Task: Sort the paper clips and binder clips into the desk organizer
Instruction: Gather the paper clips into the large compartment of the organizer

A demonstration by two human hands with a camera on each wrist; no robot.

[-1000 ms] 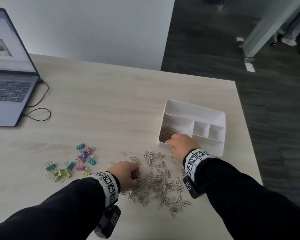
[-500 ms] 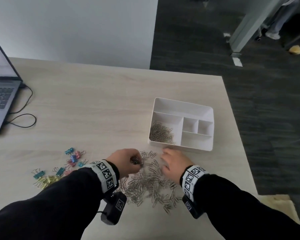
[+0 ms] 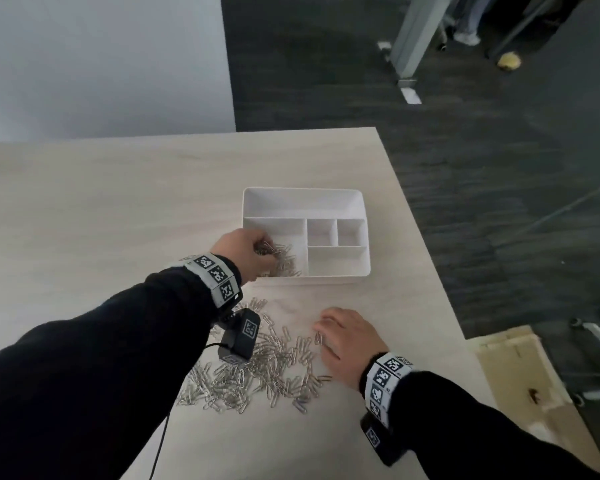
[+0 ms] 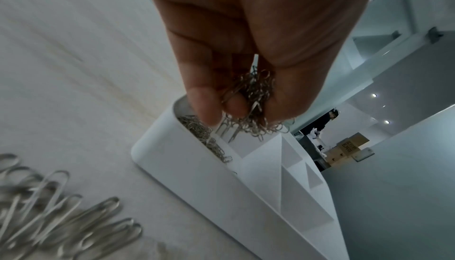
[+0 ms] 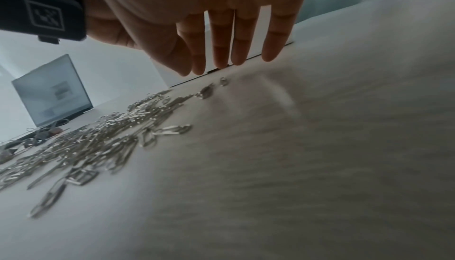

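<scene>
A white desk organizer (image 3: 302, 199) stands on the table; its large left compartment holds silver paper clips (image 3: 286, 265). My left hand (image 3: 260, 251) hovers over that compartment and pinches a bunch of paper clips (image 4: 256, 126) between thumb and fingers. A loose pile of paper clips (image 3: 267, 372) lies on the table nearer me. My right hand (image 3: 326, 332) is at the pile's right edge, with its fingers (image 5: 221, 50) straight just above the table and nothing in them. Binder clips (image 5: 46, 131) show only dimly, far left in the right wrist view.
The table's right edge (image 3: 426, 258) runs close past the organizer, with dark floor beyond. A laptop (image 5: 51, 90) stands far to the left. The left wrist camera and its cable (image 3: 239, 337) hang over the pile.
My left hand lifted a bunch of clips from the pile and carried it over the organizer's left compartment. My right hand drew back from the organizer to the pile's right edge.
</scene>
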